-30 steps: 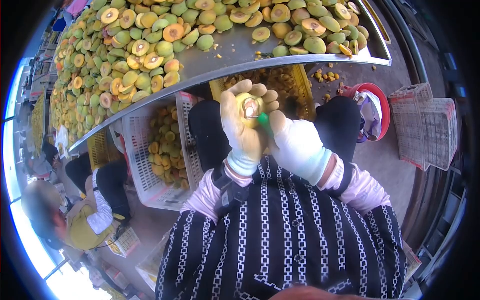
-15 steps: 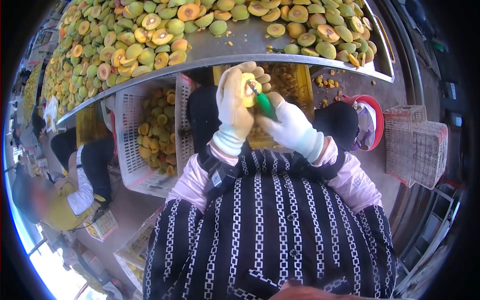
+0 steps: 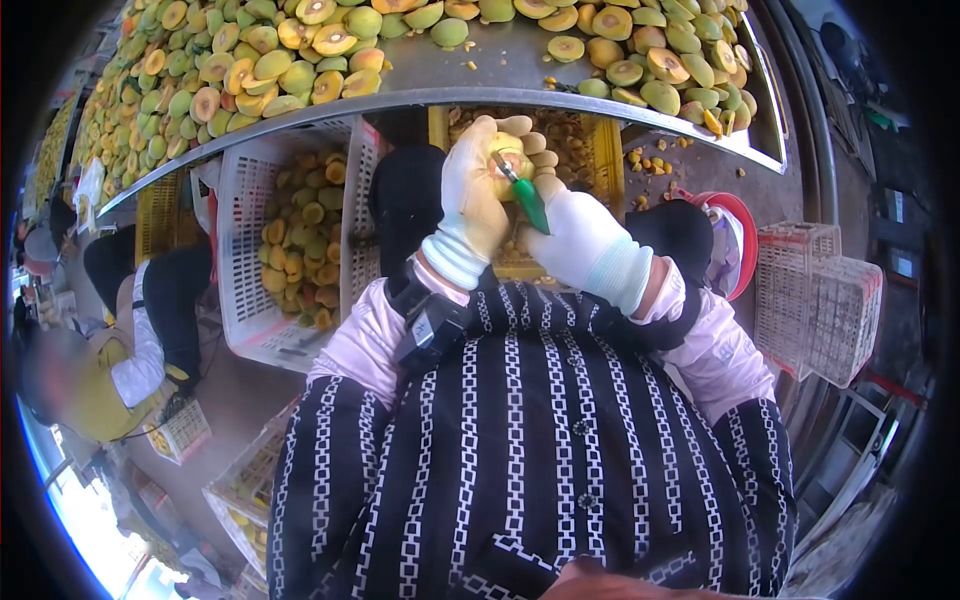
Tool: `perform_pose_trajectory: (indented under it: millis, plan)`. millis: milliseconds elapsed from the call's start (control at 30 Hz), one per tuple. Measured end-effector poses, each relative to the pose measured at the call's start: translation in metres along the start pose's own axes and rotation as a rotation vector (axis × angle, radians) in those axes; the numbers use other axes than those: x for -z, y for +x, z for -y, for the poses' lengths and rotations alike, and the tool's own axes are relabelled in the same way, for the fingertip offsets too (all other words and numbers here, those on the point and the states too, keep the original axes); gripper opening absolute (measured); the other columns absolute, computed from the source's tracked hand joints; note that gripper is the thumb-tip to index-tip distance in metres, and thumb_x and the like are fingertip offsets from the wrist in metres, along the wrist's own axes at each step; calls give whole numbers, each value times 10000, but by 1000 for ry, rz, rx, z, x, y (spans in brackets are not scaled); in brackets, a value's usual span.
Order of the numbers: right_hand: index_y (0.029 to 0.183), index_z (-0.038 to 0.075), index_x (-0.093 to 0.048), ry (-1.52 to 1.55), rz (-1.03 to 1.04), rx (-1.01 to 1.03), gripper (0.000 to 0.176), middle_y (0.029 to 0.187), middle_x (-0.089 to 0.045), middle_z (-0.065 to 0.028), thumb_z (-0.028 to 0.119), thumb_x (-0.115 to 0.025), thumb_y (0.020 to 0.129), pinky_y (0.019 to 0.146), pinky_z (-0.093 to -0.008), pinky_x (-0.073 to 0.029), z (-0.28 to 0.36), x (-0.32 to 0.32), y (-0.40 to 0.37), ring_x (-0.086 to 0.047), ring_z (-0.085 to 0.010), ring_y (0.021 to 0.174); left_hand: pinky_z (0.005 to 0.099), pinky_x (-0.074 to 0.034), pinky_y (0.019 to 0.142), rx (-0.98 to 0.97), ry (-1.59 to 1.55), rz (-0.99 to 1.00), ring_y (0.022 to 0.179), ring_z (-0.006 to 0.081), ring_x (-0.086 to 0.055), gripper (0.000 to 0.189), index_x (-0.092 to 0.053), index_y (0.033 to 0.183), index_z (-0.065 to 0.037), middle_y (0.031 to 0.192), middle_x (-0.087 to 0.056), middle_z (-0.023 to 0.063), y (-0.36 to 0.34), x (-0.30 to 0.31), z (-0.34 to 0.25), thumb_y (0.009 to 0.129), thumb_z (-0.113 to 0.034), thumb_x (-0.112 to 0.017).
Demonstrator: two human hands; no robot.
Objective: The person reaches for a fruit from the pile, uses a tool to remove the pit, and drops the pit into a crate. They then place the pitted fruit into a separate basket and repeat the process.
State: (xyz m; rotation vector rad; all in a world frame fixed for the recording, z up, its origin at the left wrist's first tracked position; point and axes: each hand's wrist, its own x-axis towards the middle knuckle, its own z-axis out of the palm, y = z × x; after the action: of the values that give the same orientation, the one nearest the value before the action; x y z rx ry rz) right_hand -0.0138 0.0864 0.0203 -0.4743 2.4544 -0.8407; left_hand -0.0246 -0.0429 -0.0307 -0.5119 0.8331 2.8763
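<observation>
My left hand, in a pale work glove, is closed around a halved yellow fruit, which looks like a peach with its cut face up. My right hand, also gloved, grips a small green-handled pitting knife. The metal end of the knife touches the middle of the cut face, near the pit area. Both hands are close together, just in front of the metal table's edge. My left fingers and glove partly hide the fruit.
Many fruit halves lie on the metal table. Below it stand a yellow crate with small pieces and a white crate of fruit halves. A red bucket and stacked crates are right; a co-worker sits left.
The knife's handle has swung slightly more upright, its tip still at the fruit's centre. My right hand has shifted a little closer. The whole view has moved slightly.
</observation>
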Motion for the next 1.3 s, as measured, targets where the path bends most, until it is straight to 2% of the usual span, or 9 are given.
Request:
perform_pose_trajectory:
  millis: [133, 200, 300, 433, 600, 800, 967, 1133, 1300]
  plan:
    - [1026, -64, -452, -33, -74, 111, 350, 643, -583, -186, 152, -625, 810, 525, -378, -488, -4, -5, 0, -610, -362, 589, 409, -511, 794, 19, 52, 97, 832, 287, -618, 405, -586, 1013, 2, 904, -623, 138, 3, 12, -3, 956, -375, -450]
    - [933, -46, -463, 608, 337, -56, 272, 611, -573, -94, 142, -613, 807, 399, -314, -459, -2, 9, 1, -593, -201, 461, 402, -517, 793, -36, 202, 122, 843, 287, -623, 409, -587, 1006, 3, 897, -622, 140, -2, 15, -9, 960, -377, -444]
    - [904, -21, -469, 842, 505, -154, 239, 602, -523, -26, 145, -614, 810, 343, -243, -400, 2, 17, 2, -495, -94, 401, 385, -537, 784, -76, 356, 195, 871, 282, -636, 420, -573, 1038, 5, 924, -622, 151, 2, 26, -8, 972, -385, -431]
    - [835, -6, -491, 911, 499, -206, 207, 582, -502, -22, 146, -628, 804, 341, -230, -378, -4, 14, 3, -447, -95, 373, 400, -544, 784, -20, 164, 351, 913, 278, -638, 444, -529, 1109, -2, 1020, -619, 163, 5, 29, -6, 977, -414, -429]
    - [853, 3, -500, 929, 516, -205, 200, 584, -528, -34, 147, -627, 798, 346, -247, -388, -8, 10, -1, -491, -114, 382, 397, -564, 692, -92, 396, 63, 805, 295, -668, 451, -561, 1058, 3, 935, -643, 159, -3, 18, -2, 977, -422, -432]
    - [876, 0, -523, 407, 155, -15, 195, 590, -536, -45, 156, -612, 803, 341, -252, -390, -20, -9, 0, -487, -125, 372, 379, -566, 631, 4, 312, 33, 681, 292, -668, 428, -579, 971, 11, 851, -651, 167, 2, 27, 8, 980, -392, -437]
    - [729, 13, -535, 1124, 482, -218, 184, 547, -510, -38, 160, -612, 808, 332, -253, -369, -21, -1, -4, -452, -119, 349, 355, -572, 555, -101, 261, 20, 649, 276, -670, 436, -580, 960, -1, 842, -653, 157, 2, 13, 17, 980, -413, -440]
    - [667, 27, -514, 1110, 101, -193, 223, 471, -455, -12, 160, -608, 819, 342, -244, -344, -14, -23, -6, -440, -119, 332, 334, -563, 523, -196, 242, -58, 624, 258, -666, 421, -585, 940, 2, 824, -653, 154, 10, -1, 22, 967, -405, -481]
    - [896, 22, -521, 1774, 601, -42, 164, 496, -421, 34, 168, -592, 879, 331, -238, -292, -49, -31, -10, -353, -87, 310, 344, -562, 586, -514, 653, 79, 676, 262, -666, 440, -578, 936, 18, 841, -655, 158, 19, 19, 29, 977, -401, -449]
